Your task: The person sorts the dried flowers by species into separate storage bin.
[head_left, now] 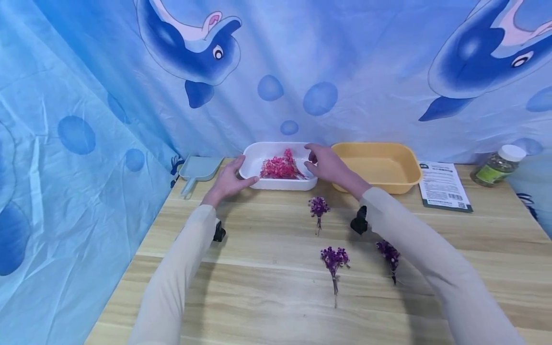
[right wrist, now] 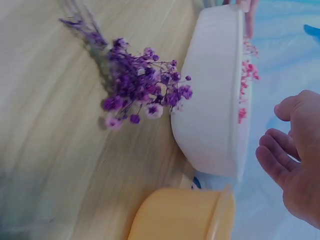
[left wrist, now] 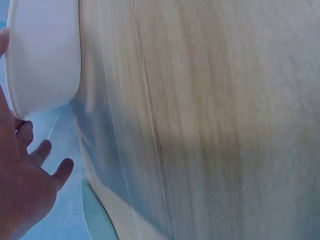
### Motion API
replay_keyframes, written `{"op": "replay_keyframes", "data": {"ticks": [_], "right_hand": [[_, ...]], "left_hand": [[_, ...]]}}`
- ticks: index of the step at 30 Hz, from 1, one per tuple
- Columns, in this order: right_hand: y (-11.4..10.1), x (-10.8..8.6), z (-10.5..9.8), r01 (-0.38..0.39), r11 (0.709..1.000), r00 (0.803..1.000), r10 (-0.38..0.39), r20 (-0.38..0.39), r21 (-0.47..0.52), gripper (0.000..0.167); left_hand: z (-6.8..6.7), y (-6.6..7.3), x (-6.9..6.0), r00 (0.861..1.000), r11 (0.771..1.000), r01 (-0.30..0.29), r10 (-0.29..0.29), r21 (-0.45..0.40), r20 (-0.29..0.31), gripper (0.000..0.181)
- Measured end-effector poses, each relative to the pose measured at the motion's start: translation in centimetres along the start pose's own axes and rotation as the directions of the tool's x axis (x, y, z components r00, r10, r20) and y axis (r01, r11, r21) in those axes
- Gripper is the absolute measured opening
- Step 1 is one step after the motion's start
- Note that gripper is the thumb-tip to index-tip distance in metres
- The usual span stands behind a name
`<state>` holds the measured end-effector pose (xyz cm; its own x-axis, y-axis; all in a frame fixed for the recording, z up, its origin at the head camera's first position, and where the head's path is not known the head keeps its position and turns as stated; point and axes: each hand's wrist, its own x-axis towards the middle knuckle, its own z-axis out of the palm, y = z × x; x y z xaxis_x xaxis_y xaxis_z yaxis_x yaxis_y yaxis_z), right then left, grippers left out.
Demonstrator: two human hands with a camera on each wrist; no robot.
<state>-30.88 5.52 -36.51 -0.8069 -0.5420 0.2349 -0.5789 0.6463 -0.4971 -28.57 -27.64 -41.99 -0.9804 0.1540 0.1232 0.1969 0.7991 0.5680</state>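
Observation:
A white basin (head_left: 282,184) stands at the back of the wooden table with pink dried flowers (head_left: 280,166) lying inside. The left hand (head_left: 228,181) holds its left end, thumb at the front rim; in the left wrist view, the thumb and a finger of that hand (left wrist: 25,185) touch the basin (left wrist: 47,55) while the other fingers spread away. Over the basin's right end is the right hand (head_left: 326,164), fingers loosely bent. The right wrist view shows this hand (right wrist: 300,157) apart from the basin (right wrist: 210,90), with nothing visible in it.
Purple flower bunches (head_left: 334,261) lie on the table (head_left: 258,297), one partly under the right sleeve. A yellow basin (head_left: 375,184) stands right of the white one. Farther right are a printed packet (head_left: 444,186) and a lidded jar (head_left: 496,167). A light-blue dustpan (head_left: 200,168) lies left.

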Motion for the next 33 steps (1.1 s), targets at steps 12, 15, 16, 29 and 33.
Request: {"op": "replay_keyframes", "data": {"ticks": [12, 15, 16, 29, 33], "right_hand": [[2.9, -7.3, -3.9, 0.045, 0.997, 0.993, -0.039, -0.111, 0.059, 0.045], [4.1, -9.5, -5.1, 0.018, 0.998, 0.991, -0.009, -0.135, 0.067, 0.042], [4.4, -10.3, -5.5, 0.011, 0.997, 0.989, 0.000, -0.150, 0.075, 0.041], [6.9, -16.8, -8.2, -0.053, 0.998, 0.960, 0.061, -0.274, 0.038, 0.038], [7.5, -17.7, -9.2, -0.068, 0.997, 0.946, 0.080, -0.313, 0.048, 0.039]], "left_hand": [[-0.7, 0.7, 0.2, 0.998, 0.998, 0.004, -0.007, 0.063, 0.056, 0.103], [-0.9, 1.0, 0.2, 0.998, 0.998, 0.011, -0.015, 0.070, 0.067, 0.103], [-0.9, 1.1, 0.2, 0.997, 0.997, 0.012, -0.018, 0.073, 0.069, 0.103], [-0.8, 1.8, 0.4, 0.998, 0.987, -0.012, 0.001, 0.160, 0.063, 0.092], [-1.0, 2.3, 0.0, 0.994, 0.987, -0.055, 0.069, 0.148, -0.087, 0.085]]}}
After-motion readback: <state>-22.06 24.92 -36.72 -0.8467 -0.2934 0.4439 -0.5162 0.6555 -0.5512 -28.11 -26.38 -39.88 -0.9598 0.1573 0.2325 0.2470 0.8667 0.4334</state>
